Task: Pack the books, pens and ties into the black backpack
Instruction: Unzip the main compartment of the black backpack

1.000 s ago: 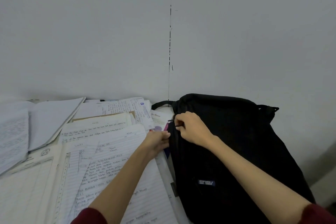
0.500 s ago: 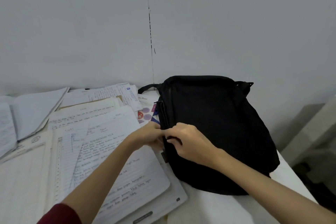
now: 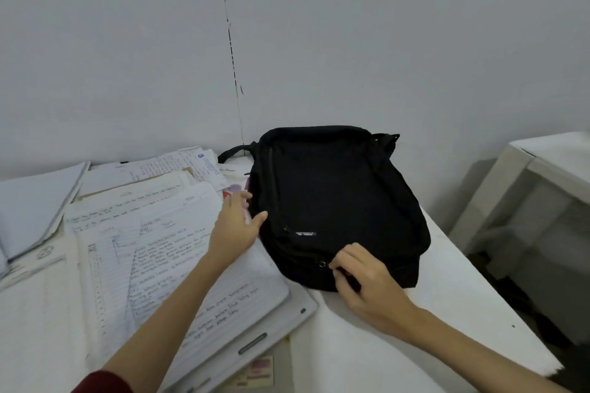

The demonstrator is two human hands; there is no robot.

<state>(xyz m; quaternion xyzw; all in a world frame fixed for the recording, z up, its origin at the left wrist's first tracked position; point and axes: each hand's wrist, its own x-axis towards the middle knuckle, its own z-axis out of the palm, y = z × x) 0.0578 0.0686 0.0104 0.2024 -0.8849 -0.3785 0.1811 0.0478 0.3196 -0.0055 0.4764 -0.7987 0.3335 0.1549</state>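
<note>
The black backpack (image 3: 335,201) lies flat on the white table (image 3: 399,338), a little right of the frame's centre, its top end toward the grey wall (image 3: 383,41) and its near end toward the camera. The left hand (image 3: 234,226) reaches in from the lower left on a bare forearm with a dark red sleeve (image 3: 102,383) at the bottom edge; its fingers are straight and held loosely together, the thumb spread out to the right, and the fingertips and thumb rest against the backpack's left side without curling round anything. The right hand (image 3: 367,284) comes in from the lower right, wrist bent, knuckles up, with the fingers curled at the backpack's near edge; thumb and forefinger appear to pinch a zipper pull (image 3: 322,263), whose small metal ring shows just left of the fingertips, though the grip itself is partly hidden by the fingers. Left of the backpack, filling the lower left and middle left of the frame, lie open books (image 3: 166,252) with handwritten lined pages, overlapping one another; the left forearm crosses above them. More loose papers (image 3: 178,166) sit behind them by the wall. A white piece of furniture (image 3: 542,188) stands apart at the right edge.
</note>
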